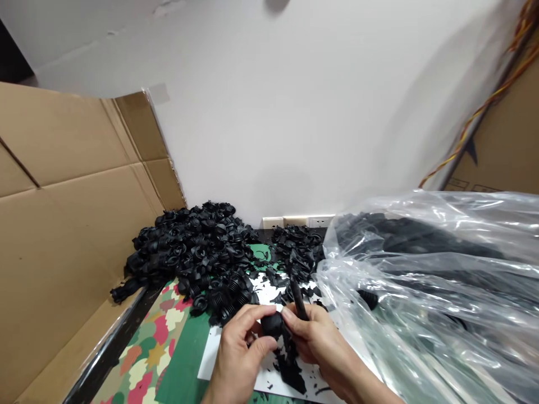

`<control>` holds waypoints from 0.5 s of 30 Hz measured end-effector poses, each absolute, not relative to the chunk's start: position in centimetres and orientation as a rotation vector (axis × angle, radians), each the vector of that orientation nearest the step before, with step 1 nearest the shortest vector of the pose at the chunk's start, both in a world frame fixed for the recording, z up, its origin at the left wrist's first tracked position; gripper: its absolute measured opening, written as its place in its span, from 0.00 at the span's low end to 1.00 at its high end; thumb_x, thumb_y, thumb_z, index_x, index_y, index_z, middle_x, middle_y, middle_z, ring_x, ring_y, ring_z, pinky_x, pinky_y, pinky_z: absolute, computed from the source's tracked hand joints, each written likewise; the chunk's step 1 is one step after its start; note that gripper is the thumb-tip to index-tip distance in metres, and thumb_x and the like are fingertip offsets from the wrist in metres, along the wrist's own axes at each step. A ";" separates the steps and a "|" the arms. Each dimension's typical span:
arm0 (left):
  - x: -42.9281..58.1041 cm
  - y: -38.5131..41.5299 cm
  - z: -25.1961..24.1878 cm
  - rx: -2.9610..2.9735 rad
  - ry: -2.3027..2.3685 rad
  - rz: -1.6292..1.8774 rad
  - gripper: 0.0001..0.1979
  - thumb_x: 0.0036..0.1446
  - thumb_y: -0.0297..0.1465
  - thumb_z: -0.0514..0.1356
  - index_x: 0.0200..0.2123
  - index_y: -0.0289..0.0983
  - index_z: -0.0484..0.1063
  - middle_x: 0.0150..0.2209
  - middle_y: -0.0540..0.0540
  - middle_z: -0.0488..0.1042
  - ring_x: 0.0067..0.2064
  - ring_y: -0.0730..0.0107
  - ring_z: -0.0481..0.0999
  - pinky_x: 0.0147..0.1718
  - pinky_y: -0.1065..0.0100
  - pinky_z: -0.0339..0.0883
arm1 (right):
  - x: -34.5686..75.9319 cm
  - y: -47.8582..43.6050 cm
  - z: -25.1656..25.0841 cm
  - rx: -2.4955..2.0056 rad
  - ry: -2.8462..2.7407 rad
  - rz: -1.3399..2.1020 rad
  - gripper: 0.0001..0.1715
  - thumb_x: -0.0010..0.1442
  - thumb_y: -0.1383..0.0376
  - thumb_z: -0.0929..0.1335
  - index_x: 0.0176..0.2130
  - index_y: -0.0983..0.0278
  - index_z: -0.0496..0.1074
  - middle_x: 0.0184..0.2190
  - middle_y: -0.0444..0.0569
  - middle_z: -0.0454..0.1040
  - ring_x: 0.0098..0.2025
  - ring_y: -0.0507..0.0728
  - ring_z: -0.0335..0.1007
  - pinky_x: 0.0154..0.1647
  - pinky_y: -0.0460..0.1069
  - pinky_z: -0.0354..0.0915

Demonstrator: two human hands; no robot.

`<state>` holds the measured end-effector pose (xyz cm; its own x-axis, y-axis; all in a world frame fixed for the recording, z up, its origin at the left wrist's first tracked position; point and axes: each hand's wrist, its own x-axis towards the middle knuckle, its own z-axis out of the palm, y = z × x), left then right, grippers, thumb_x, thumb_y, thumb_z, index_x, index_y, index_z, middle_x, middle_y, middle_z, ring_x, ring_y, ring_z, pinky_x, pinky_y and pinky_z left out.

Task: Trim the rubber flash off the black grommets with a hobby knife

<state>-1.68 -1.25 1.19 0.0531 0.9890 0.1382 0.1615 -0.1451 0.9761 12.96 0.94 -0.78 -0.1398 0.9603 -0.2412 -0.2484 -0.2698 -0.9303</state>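
My left hand (242, 343) pinches the rounded black rubbery piece (272, 324) over the flat white sheet (211, 353), so I'd angle the slim black rod (297, 298) my right hand (316, 335) clasps away from that pinch.

Camera place: it is worn on my head, above the white sheet (213, 353)
Facing: forward and also down, toward the wall (295, 112), which fills the upper middle
Nearness: my left hand (242, 342) and my right hand (314, 336) are rather near, in the lower middle; the wall is farther
View sides: the cardboard (63, 134) stands at left, the clear plastic (421, 314) at right
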 end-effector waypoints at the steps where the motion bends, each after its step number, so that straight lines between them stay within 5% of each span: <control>1: -1.6 -1.1 1.1 1.377 1.249 1.225 0.17 0.42 0.20 0.63 0.37 0.39 0.80 0.28 0.48 0.75 0.28 0.70 0.69 0.27 0.73 0.64 | 13.1 1.0 -0.8 -1.145 -0.941 1.578 0.19 0.48 0.54 0.69 0.19 0.63 0.63 0.11 0.35 0.52 0.13 0.46 0.40 0.15 0.44 0.41; 5: -1.3 -0.8 0.2 1.128 1.242 1.311 0.17 0.39 0.21 0.66 0.36 0.37 0.79 0.23 0.51 0.74 0.24 0.74 0.68 0.23 0.75 0.64 | 13.5 1.0 -0.7 -1.202 -1.021 1.314 0.15 0.50 0.54 0.69 0.31 0.64 0.72 0.19 0.42 0.66 0.17 0.50 0.54 0.16 0.45 0.48; 8: -1.2 -0.8 0.0 1.096 1.214 1.295 0.16 0.38 0.21 0.67 0.35 0.37 0.78 0.25 0.51 0.75 0.24 0.75 0.69 0.24 0.76 0.64 | 13.3 0.6 -0.4 -1.080 -1.272 1.047 0.11 0.51 0.60 0.69 0.34 0.63 0.74 0.30 0.48 0.73 0.30 0.57 0.68 0.26 0.48 0.61; 11: -1.2 -1.0 0.1 1.069 1.153 1.281 0.17 0.36 0.22 0.70 0.33 0.37 0.77 0.28 0.50 0.76 0.27 0.74 0.71 0.26 0.76 0.65 | 12.6 0.3 -0.3 -0.926 -1.408 0.896 0.04 0.52 0.66 0.68 0.29 0.63 0.74 0.29 0.48 0.73 0.32 0.57 0.70 0.32 0.48 0.64; 15: -1.2 -1.1 0.4 0.900 1.060 1.223 0.18 0.39 0.33 0.72 0.35 0.36 0.75 0.26 0.50 0.73 0.22 0.78 0.70 0.19 0.77 0.61 | 12.2 0.2 -0.6 -0.877 -1.417 0.759 0.08 0.54 0.68 0.66 0.24 0.63 0.71 0.25 0.46 0.71 0.26 0.54 0.68 0.26 0.46 0.63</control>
